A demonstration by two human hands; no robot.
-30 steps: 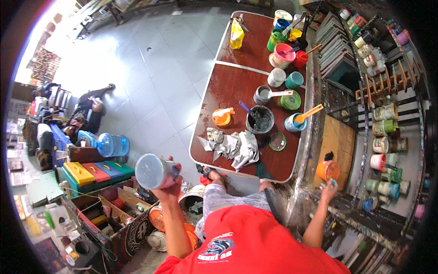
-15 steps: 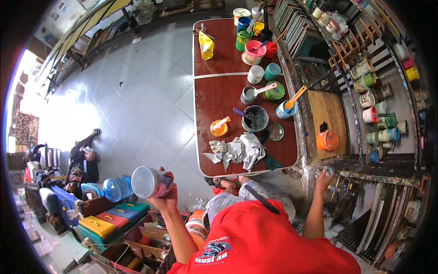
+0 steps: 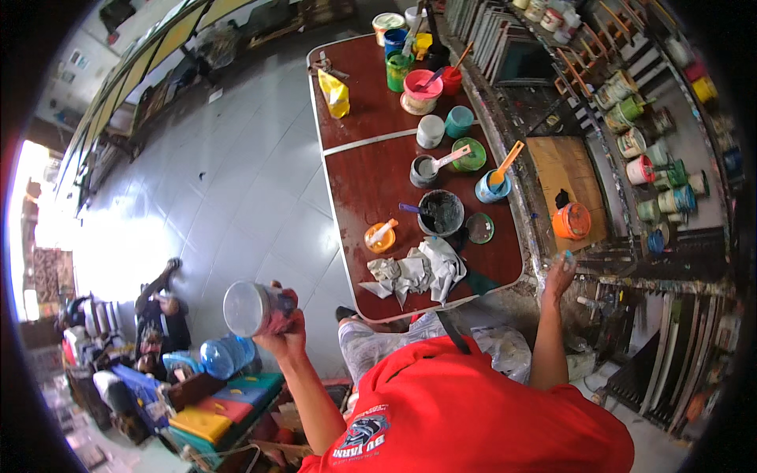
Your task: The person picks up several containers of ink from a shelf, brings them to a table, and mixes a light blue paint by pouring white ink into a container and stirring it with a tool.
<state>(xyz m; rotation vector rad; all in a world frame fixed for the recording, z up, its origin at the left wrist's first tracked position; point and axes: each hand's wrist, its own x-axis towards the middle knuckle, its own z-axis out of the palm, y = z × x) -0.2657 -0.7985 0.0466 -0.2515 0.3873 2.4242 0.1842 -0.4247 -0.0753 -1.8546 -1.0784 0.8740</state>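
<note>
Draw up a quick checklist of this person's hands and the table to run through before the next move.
1. Left hand has hold of the clear tub: ok, fingers wrapped around it.
2. Clear tub closed with a lid: cannot tell from this angle.
3. Right hand free: cannot tell; something bluish shows at its fingertips, too small to identify.
4. Near end of the table uncluttered: not ok, crumpled pale material lies there.
5. Dark paint bucket free of tools: not ok, a purple handle sticks out over its rim.
</note>
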